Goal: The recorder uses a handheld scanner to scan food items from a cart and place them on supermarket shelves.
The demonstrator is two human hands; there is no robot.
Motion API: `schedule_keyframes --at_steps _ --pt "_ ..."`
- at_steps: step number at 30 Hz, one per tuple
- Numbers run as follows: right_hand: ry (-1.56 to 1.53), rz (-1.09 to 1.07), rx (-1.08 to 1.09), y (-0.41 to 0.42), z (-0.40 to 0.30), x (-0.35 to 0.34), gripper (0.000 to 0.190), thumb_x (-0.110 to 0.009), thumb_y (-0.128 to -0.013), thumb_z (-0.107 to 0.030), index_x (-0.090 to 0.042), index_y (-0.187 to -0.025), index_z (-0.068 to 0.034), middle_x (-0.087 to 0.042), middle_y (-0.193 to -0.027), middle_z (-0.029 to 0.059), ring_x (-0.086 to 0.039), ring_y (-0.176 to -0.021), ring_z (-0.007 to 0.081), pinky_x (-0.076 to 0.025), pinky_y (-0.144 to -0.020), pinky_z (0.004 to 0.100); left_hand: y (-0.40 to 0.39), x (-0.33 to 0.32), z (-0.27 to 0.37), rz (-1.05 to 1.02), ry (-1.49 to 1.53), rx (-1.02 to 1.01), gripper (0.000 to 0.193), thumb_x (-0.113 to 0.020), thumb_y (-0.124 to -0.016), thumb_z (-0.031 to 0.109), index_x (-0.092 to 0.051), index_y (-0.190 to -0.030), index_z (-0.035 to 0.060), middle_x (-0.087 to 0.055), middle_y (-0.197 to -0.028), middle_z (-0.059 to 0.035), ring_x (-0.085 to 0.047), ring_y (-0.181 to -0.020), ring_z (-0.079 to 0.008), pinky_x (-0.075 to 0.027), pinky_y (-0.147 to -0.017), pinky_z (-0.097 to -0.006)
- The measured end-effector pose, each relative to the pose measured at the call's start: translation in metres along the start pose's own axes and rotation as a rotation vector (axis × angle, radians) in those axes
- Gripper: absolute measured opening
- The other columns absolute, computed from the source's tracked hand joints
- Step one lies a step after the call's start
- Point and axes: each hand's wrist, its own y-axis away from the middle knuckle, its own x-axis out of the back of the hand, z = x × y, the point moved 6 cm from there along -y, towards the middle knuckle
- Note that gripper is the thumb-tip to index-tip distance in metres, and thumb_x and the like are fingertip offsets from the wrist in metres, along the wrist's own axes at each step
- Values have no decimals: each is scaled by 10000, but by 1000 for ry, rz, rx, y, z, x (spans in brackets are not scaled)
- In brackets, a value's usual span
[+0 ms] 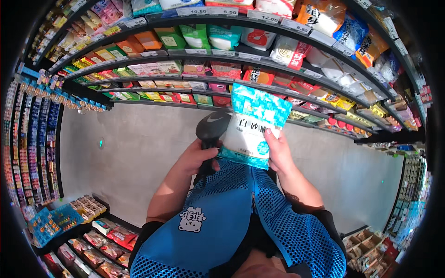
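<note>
My left hand (200,158) is closed around the handle of a black handheld barcode scanner (212,128), its head beside the left edge of a sugar bag. My right hand (280,149) grips that teal and white plastic bag of white sugar (248,130) by its right edge, thumb on the front. The bag is upright, with its printed front towards me, above my blue mesh vest (215,222). Behind it are shelves with bagged sugar and boxed goods, among them a similar teal bag (224,36) on an upper shelf.
Curved-looking shelves with price-tag rails (222,54) span the top. A tall rack of small packets (34,146) stands at left, another rack (410,194) at right. Low displays of packaged food (100,243) and cartons (368,246) lie at the lower corners. Grey floor (128,139) lies between.
</note>
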Motion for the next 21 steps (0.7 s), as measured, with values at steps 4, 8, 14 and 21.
schedule_keyframes --at_steps 4,8,14,21 --pt "-12 35 35 -4 10 -34 347 -529 -931 -202 -480 -1209 1 -586 -1145 98 -569 -1022 180 -461 -877 331 9 19 29 20 -174 -48 427 -653 -752 4 -484 -1144 17 -548 -967 -83 -604 -702 -188 -538 -500 -298" --pt "4 -23 45 -2 14 -54 420 -585 -890 -165 -444 -1247 3 -567 -1178 101 -556 -1055 191 -448 -906 342 12 32 46 3 -299 -75 394 -652 -732 -7 -515 -1101 18 -542 -938 -70 -589 -707 -158 -528 -507 -282" --pt "-119 -181 -147 8 31 -65 617 -643 -812 -98 -344 -1343 -5 -495 -1292 149 -474 -1202 274 -378 -1010 409 18 48 40 61 -291 -108 383 -655 -723 44 -535 -1079 -34 -601 -805 -90 -585 -597 -164 -484 -530 -278" --pt "-313 -227 -331 10 60 -75 660 -680 -777 -103 -359 -1345 -1 -474 -1317 176 -472 -1204 335 -362 -1024 472 27 55 44 19 -352 -100 452 -650 -739 -4 -498 -1164 18 -570 -880 -51 -574 -650 -125 -498 -523 -254"
